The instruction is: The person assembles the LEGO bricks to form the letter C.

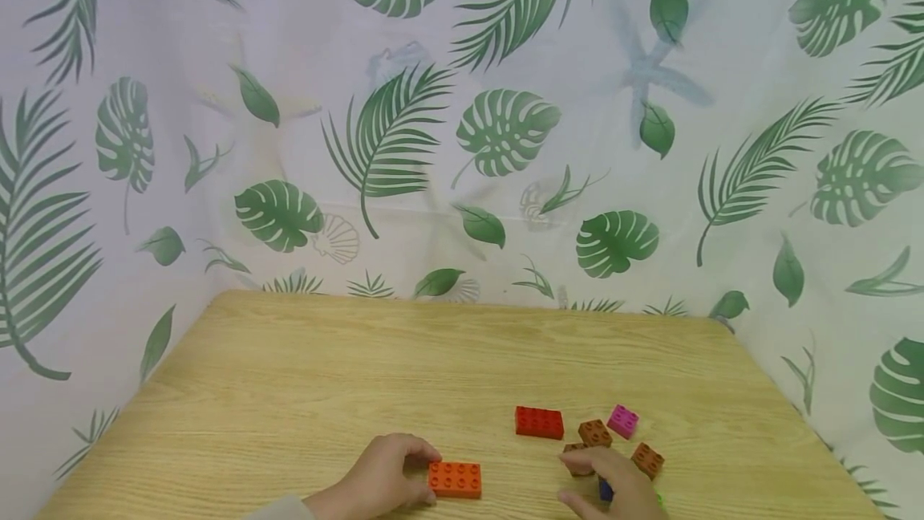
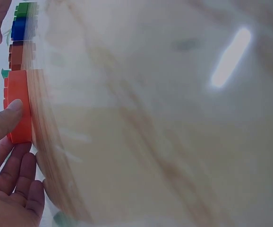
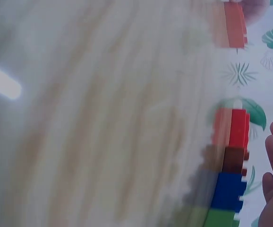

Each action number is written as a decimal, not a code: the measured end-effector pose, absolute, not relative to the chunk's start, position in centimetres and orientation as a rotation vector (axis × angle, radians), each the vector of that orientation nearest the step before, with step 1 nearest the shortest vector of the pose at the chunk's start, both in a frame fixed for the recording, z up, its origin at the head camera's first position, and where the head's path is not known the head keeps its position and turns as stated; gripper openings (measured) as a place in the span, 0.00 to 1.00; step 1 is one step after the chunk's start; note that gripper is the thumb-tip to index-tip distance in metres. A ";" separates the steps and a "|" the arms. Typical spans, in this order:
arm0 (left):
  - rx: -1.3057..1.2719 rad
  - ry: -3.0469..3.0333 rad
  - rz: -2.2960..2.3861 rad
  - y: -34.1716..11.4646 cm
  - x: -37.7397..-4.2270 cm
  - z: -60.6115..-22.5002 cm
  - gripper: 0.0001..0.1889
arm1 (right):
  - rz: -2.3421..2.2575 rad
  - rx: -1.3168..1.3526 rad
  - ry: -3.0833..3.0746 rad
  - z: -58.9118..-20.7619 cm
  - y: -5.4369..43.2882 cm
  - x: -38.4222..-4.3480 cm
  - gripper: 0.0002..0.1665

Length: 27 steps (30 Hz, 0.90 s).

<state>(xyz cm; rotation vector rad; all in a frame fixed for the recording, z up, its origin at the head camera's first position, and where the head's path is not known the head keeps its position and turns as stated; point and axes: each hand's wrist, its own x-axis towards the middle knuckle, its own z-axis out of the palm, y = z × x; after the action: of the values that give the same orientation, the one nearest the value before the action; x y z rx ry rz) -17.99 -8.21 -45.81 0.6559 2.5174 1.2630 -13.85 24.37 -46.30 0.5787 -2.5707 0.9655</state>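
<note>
An orange brick (image 1: 455, 480) with two rows of studs lies flat on the wooden table, studs up. My left hand (image 1: 386, 476) pinches its left end, thumb at the near side and a finger at the far corner. The left wrist view has the thumb against the brick's side. Over the loose bricks at the right, my right hand (image 1: 613, 484) hovers with fingers apart and nothing between them. Beneath and beside it are a dark blue brick (image 1: 605, 489), partly hidden, and a brown brick (image 1: 575, 462). In the right wrist view its fingers stand apart from the bricks.
A red brick (image 1: 539, 422) lies between the hands, farther back. Two more brown bricks, one at the back (image 1: 595, 432), and a magenta brick (image 1: 623, 420) sit beyond the right hand. A bit of green brick (image 1: 660, 497) shows beside it. Leaf-patterned cloth (image 1: 505, 135) hangs behind the table (image 1: 404, 359).
</note>
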 end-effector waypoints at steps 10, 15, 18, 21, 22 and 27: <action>0.648 2.501 1.274 -8.3 -17.9 -45.9 0.18 | 0.907 0.246 -2.707 -45.3 26.5 -12.5 0.21; 0.638 2.496 1.274 -8.2 -18.0 -45.8 0.18 | 0.814 0.182 -2.779 -45.0 28.1 -12.2 0.24; 0.647 2.494 1.277 -8.3 -18.1 -45.9 0.18 | 0.768 0.178 -2.802 -45.1 29.1 -12.1 0.27; 0.645 2.495 1.275 -8.3 -18.0 -45.9 0.18 | 0.742 0.181 -2.769 -45.5 29.9 -12.0 0.28; 0.643 2.495 1.274 -8.3 -18.0 -45.9 0.18 | 0.738 0.177 -2.759 -45.6 30.1 -12.0 0.28; 0.632 2.491 1.279 -8.3 -18.0 -46.0 0.18 | 0.756 0.150 -2.787 -46.4 31.7 -12.0 0.32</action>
<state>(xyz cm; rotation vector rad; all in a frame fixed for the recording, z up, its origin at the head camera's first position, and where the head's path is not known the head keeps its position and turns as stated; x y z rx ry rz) -17.95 -8.28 -45.95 0.6316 2.4915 1.2791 -12.04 31.74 -46.35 0.1496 -2.7874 0.7564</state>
